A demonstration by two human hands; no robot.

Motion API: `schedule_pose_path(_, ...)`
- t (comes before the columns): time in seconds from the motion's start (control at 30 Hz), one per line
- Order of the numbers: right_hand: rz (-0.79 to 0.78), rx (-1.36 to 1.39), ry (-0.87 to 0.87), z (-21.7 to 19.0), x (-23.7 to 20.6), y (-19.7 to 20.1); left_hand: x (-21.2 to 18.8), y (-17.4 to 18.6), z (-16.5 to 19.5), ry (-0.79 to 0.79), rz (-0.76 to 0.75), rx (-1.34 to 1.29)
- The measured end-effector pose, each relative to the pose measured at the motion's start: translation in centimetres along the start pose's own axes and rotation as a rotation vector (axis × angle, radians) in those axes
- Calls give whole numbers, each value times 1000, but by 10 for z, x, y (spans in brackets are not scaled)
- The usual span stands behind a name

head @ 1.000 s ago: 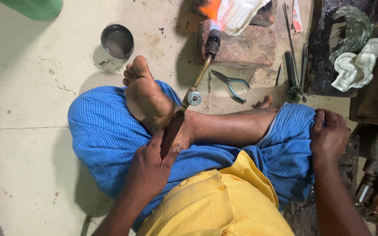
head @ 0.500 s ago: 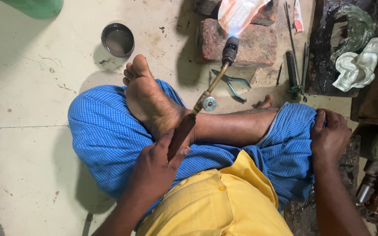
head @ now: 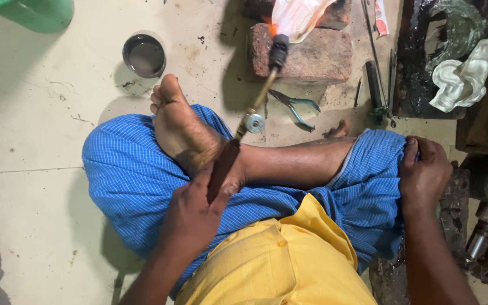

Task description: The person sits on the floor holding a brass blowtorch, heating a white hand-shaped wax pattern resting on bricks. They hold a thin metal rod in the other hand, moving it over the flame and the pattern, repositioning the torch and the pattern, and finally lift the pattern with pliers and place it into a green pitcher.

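At the far left edge of the floor (head: 40, 141) we see a green container (head: 32, 11) cut off by the top corner, and a little further in a small round metal bowl (head: 144, 55) standing on the pale tiles near our toes. Our bare foot (head: 182, 130) rests sole-up across the blue checked cloth (head: 125, 175) that covers our folded legs.

Our left hand (head: 193, 217) is curled tight around the dark wooden handle of the blowtorch (head: 249, 118), fingers wrapped over it just beside the ankle. From that grip the brass stem runs up and to the right, past a round valve knob, to the black nozzle, which sits over the near edge of a red brick (head: 312, 53). A bright flame (head: 295, 14) burns at the tip against the brick's top.

On the floor just below the brick lie blue-handled pliers (head: 296, 107). Further right, thin metal tools (head: 375, 79) lie alongside a dark slab carrying a crumpled white rag (head: 463, 76).

Our right hand (head: 425, 172) rests on the right knee, fingers bunched and pinching a fold of the blue cloth.
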State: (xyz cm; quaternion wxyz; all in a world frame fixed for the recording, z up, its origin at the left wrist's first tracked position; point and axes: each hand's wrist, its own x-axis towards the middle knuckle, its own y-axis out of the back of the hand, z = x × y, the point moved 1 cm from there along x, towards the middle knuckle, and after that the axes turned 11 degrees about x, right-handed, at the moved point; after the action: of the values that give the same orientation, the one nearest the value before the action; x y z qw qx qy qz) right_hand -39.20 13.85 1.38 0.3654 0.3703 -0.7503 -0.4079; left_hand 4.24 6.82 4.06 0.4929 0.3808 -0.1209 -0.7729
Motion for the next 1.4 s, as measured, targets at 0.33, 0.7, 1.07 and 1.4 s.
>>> schedule_pose_path(0.33,11,45,44,3,-1,1,2,2,15,-91,30,-5)
schedule_pose_path(0.7,34,84,33,9,-1,2,-6,-17,28,-68,-14,43)
schedule_pose_path(1.07,10,173,-9,12,0,8,-7,-13,55,41,6,21)
schedule_pose_path(1.4,31,120,71,15,-2,8,-10,-9,58,-27,75,1)
